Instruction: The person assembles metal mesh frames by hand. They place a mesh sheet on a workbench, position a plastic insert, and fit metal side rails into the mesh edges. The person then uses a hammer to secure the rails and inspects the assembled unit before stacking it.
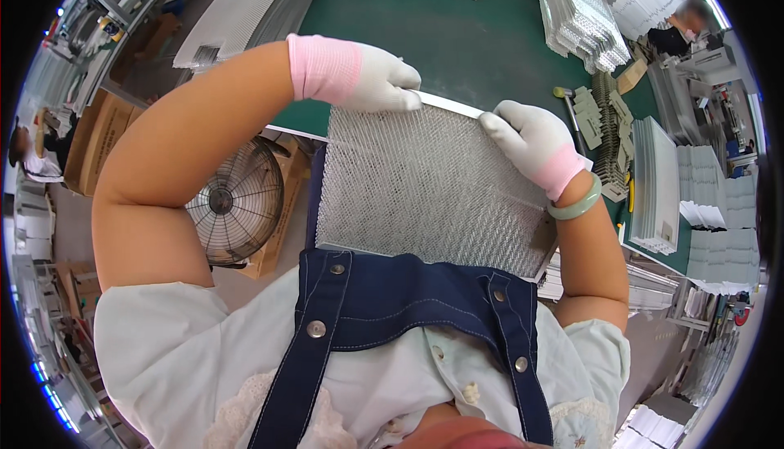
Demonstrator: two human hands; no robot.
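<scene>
On the left we see a round wire fan [220,200], maybe put there to blow cool air. Up past it, a stack of mesh sheets [249,8] lies by the left end of the green table [474,41], likely to be out of the way.

Next comes the left hand [376,77], in a white glove with a pink cuff. Its thumb and fingers pinch the left part of a white strip [449,104]. The silver mesh panel [433,180] is in the middle, between the table and the navy apron [408,294] — we think the body helps hold it up. The strip runs along its far edge. The right hand [531,135] pinches the strip's other part, so both ends seem steady. We cannot tell where the hidden fingertips go.

Farther right, a hammer [574,122] lies close by, perhaps for easy reach, and flat white panels [656,184] stand packed in a row to save room.

Now we count, left to right: one fan, two gloved hands, one mesh panel, one strip, one hammer. The stacked sheets and packed panels — too tight for us to count.
</scene>
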